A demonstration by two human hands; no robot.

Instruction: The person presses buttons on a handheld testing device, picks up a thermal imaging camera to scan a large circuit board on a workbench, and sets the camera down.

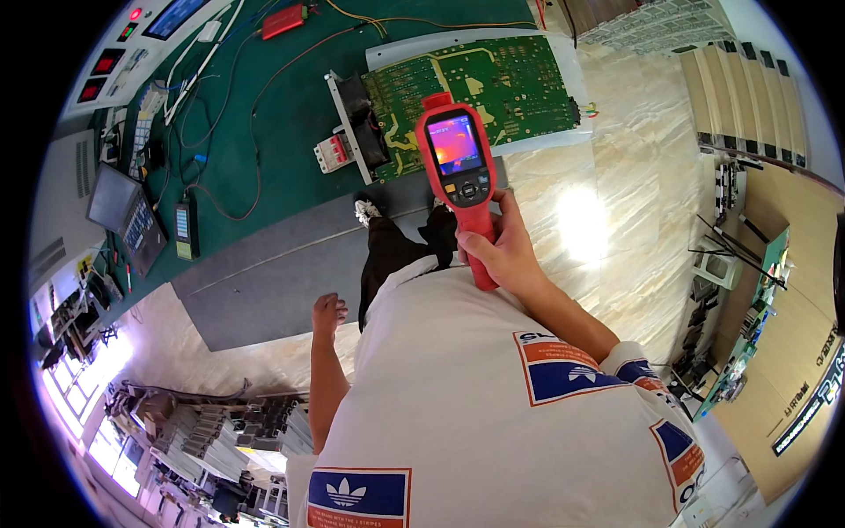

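My right hand (510,246) is wrapped round the handle of a red and black thermal camera (471,192), held upright over the near edge of the bench. Its small screen glows purple, orange and yellow. Just beyond it lies a large green circuit board (519,84), partly covered by the camera. A black fan part and a metal bracket (350,128) stand at the board's left end, with a white breaker with red switches (334,153) beside them. My left hand (329,312) hangs low at my side, its fingers loosely curled, apart from the bench and seemingly holding nothing.
The green bench top (290,97) carries loose cables, a red device (283,21), an open laptop (123,207) and a handheld meter (184,229). Grey matting (264,282) covers the floor by the bench. Cardboard (792,334) and stacked panels (748,101) stand to the right.
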